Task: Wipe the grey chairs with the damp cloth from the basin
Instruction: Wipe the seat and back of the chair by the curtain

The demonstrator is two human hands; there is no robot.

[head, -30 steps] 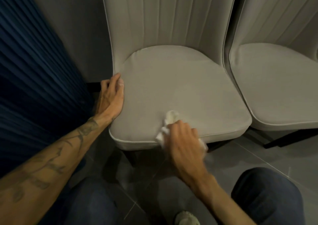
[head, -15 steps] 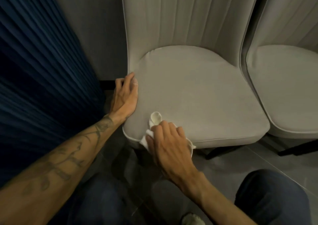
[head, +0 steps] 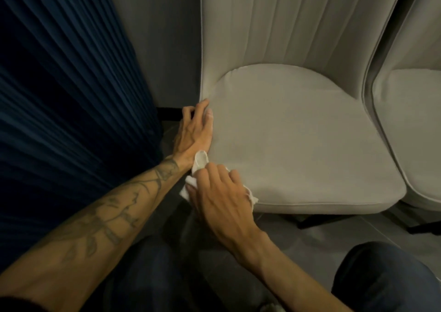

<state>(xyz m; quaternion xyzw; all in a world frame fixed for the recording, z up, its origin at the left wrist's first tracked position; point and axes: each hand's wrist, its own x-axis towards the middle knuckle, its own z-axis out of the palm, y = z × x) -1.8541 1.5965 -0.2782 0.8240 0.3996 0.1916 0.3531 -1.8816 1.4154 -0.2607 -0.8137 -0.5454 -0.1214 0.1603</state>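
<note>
Covering most of cloth (head: 200, 162), right hand (head: 219, 194)

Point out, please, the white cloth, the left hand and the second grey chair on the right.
white cloth (head: 200, 162), head view, the bunched fold at its top.
left hand (head: 193, 132), head view, back of the hand.
second grey chair (head: 415, 132), head view, its seat cushion.

A dark blue pleated curtain (head: 59, 97) fills the left side. Next to it is a plain grey wall (head: 162, 37), with a black strip (head: 168, 113) along its foot. The floor (head: 298, 247) is made of grey tiles with thin joints. Two grey chairs (head: 298, 144) stand side by side in front of the wall. The light is dim and a little warm.
</note>
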